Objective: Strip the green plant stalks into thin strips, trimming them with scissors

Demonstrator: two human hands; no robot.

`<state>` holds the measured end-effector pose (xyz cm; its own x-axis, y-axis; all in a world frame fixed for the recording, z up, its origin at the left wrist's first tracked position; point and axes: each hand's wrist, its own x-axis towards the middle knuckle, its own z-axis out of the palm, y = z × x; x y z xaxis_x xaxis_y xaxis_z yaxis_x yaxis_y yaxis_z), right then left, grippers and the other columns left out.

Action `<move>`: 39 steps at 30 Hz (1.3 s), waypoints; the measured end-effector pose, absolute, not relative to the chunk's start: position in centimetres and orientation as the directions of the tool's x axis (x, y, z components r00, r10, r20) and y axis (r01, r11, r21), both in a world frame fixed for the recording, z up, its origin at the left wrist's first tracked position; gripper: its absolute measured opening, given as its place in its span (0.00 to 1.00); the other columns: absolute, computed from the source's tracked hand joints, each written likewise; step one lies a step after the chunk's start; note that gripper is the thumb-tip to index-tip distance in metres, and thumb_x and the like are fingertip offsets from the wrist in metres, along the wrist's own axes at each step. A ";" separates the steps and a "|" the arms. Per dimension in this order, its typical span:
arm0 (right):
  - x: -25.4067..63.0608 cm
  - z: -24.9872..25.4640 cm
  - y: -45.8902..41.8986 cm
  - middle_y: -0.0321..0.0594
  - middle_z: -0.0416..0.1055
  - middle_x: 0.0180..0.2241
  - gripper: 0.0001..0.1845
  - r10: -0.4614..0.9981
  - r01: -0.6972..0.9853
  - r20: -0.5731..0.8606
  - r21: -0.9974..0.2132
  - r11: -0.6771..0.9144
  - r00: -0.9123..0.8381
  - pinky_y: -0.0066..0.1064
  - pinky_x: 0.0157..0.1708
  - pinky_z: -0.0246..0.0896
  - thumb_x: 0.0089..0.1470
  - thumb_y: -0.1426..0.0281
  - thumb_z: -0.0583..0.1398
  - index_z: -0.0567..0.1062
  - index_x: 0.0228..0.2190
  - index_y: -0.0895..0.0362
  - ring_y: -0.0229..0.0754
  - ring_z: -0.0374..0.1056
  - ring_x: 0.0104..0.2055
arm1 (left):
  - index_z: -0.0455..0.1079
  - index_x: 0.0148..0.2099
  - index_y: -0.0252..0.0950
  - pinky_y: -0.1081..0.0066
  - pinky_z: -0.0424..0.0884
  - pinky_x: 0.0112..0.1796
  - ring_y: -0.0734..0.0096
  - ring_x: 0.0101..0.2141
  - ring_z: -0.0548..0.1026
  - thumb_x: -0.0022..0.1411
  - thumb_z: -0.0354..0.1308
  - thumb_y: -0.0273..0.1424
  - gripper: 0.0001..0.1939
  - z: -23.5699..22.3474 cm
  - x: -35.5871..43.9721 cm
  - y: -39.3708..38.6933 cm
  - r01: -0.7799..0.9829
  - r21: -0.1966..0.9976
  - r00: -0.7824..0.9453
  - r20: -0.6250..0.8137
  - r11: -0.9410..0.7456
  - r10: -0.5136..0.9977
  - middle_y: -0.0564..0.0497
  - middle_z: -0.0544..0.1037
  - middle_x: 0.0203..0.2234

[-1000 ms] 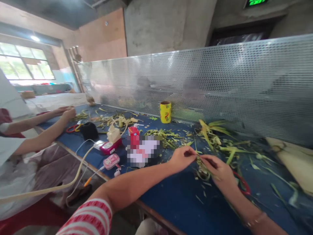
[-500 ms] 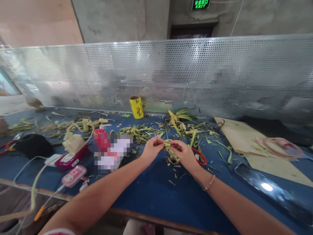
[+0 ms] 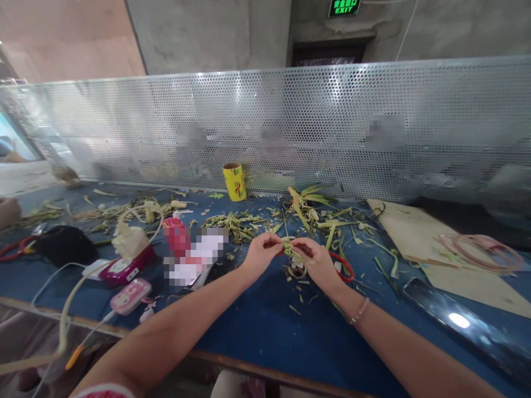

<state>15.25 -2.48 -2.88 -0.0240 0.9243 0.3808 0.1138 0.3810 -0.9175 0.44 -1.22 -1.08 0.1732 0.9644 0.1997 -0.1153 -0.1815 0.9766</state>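
Near the middle of the blue table, my left hand and my right hand meet fingertip to fingertip. Both pinch a small pale-green plant piece, perhaps a strip of leaf or stem; its exact kind is too small to make out. Plant scraps lie just below the fingers. Red loop handles, like those of scissors, show partly behind my right hand. Beyond the hands is a heap of green and yellowish plant strips.
At the back stands a yellow roll before a perforated metal screen. A phone and cardboard lie right. Left are a magenta power strip, a pink case and a black bundle. Another person's hand shows far left.
The camera view has shifted slightly, moving the scene a little to the right. My hands stay together on the plant piece, with small finger movements.
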 end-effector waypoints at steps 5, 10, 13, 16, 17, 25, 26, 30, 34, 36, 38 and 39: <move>15.4 -2.9 -2.8 0.42 0.74 0.31 0.14 0.935 0.169 0.350 -0.920 0.354 -0.052 0.33 0.37 0.64 0.47 0.59 0.60 0.72 0.30 0.57 0.42 0.70 0.33 | 0.66 0.26 0.32 0.73 0.69 0.30 0.78 0.22 0.70 0.43 0.61 0.29 0.08 -1.3 0.4 -1.3 -0.085 0.977 0.165 0.208 -0.196 0.964 0.56 0.70 0.17; 15.7 -3.8 -2.4 0.40 0.73 0.27 0.15 0.941 0.156 0.331 -0.928 0.337 -0.069 0.31 0.32 0.63 0.45 0.58 0.60 0.72 0.29 0.57 0.40 0.68 0.30 | 0.64 0.26 0.32 0.75 0.66 0.28 0.78 0.22 0.69 0.44 0.59 0.26 0.06 -2.0 0.5 -1.2 0.011 0.972 0.179 0.229 -0.234 0.957 0.56 0.69 0.18; 15.8 -3.9 -2.4 0.40 0.73 0.25 0.16 0.955 0.179 0.289 -0.938 0.296 -0.064 0.31 0.29 0.63 0.43 0.57 0.61 0.72 0.28 0.57 0.41 0.68 0.27 | 0.65 0.26 0.32 0.75 0.66 0.29 0.79 0.23 0.68 0.46 0.57 0.25 0.03 -2.3 0.5 -1.2 0.071 0.962 0.179 0.246 -0.262 0.953 0.55 0.69 0.20; 15.7 -3.8 -2.6 0.40 0.73 0.25 0.15 0.961 0.172 0.269 -0.946 0.276 -0.059 0.31 0.28 0.63 0.41 0.58 0.62 0.71 0.27 0.57 0.41 0.68 0.28 | 0.65 0.26 0.32 0.75 0.66 0.32 0.78 0.25 0.69 0.46 0.55 0.23 0.02 -2.4 0.6 -1.3 0.116 0.948 0.191 0.271 -0.296 0.943 0.53 0.71 0.22; 15.7 -3.8 -2.7 0.40 0.73 0.24 0.14 0.962 0.159 0.267 -0.949 0.272 -0.056 0.31 0.29 0.63 0.41 0.59 0.62 0.71 0.27 0.57 0.42 0.69 0.28 | 0.65 0.26 0.32 0.74 0.67 0.33 0.77 0.26 0.69 0.46 0.55 0.22 0.02 -2.5 0.7 -1.4 0.130 0.940 0.198 0.286 -0.314 0.938 0.53 0.71 0.22; 15.7 -3.8 -2.5 0.40 0.74 0.25 0.12 0.966 0.140 0.250 -0.956 0.257 -0.062 0.32 0.30 0.65 0.40 0.62 0.62 0.72 0.26 0.56 0.43 0.70 0.29 | 0.67 0.28 0.32 0.75 0.66 0.29 0.78 0.24 0.68 0.46 0.57 0.24 0.03 -2.5 0.6 -1.4 0.160 0.924 0.231 0.306 -0.347 0.923 0.53 0.71 0.22; 15.8 -3.9 -2.4 0.41 0.75 0.26 0.12 0.968 0.141 0.241 -0.958 0.248 -0.066 0.32 0.30 0.65 0.40 0.61 0.62 0.72 0.26 0.57 0.43 0.70 0.29 | 0.67 0.27 0.32 0.75 0.65 0.29 0.78 0.24 0.68 0.45 0.57 0.24 0.03 -2.5 0.6 -1.4 0.155 0.929 0.232 0.297 -0.337 0.926 0.53 0.71 0.22; 15.9 -4.2 -2.2 0.42 0.75 0.26 0.16 0.968 0.157 0.245 -0.955 0.251 -0.059 0.32 0.29 0.64 0.40 0.58 0.63 0.74 0.27 0.58 0.43 0.70 0.28 | 0.66 0.26 0.32 0.75 0.64 0.28 0.78 0.23 0.67 0.45 0.57 0.25 0.02 -2.6 0.5 -1.2 0.111 0.948 0.215 0.271 -0.299 0.938 0.54 0.70 0.21; 15.9 -4.2 -2.2 0.41 0.74 0.27 0.18 0.960 0.222 0.263 -0.934 0.279 -0.097 0.31 0.29 0.63 0.42 0.55 0.61 0.74 0.28 0.58 0.42 0.69 0.29 | 0.65 0.25 0.33 0.75 0.63 0.27 0.79 0.21 0.66 0.44 0.56 0.24 0.02 -2.6 0.5 -1.1 0.050 0.974 0.179 0.210 -0.222 0.961 0.56 0.68 0.18; 16.0 -4.2 -2.2 0.41 0.74 0.27 0.19 0.957 0.236 0.269 -0.928 0.287 -0.107 0.32 0.30 0.64 0.43 0.54 0.60 0.74 0.29 0.58 0.42 0.69 0.29 | 0.64 0.24 0.33 0.76 0.63 0.27 0.79 0.21 0.66 0.43 0.56 0.23 0.03 -2.5 0.6 -1.2 0.042 0.979 0.167 0.189 -0.199 0.968 0.56 0.67 0.17; 16.0 -4.3 -2.2 0.41 0.74 0.27 0.20 0.956 0.233 0.271 -0.928 0.291 -0.115 0.32 0.30 0.64 0.43 0.53 0.60 0.74 0.29 0.58 0.43 0.69 0.29 | 0.64 0.23 0.33 0.76 0.62 0.26 0.80 0.21 0.65 0.43 0.56 0.22 0.03 -2.5 0.7 -1.2 0.044 0.979 0.166 0.191 -0.201 0.967 0.56 0.67 0.17; 16.0 -4.3 -2.2 0.41 0.74 0.27 0.20 0.956 0.232 0.269 -0.928 0.290 -0.120 0.32 0.29 0.64 0.43 0.53 0.60 0.74 0.29 0.58 0.43 0.69 0.29 | 0.65 0.23 0.33 0.76 0.62 0.26 0.80 0.21 0.65 0.43 0.56 0.22 0.03 -2.5 0.7 -1.2 0.050 0.977 0.170 0.197 -0.208 0.966 0.56 0.67 0.17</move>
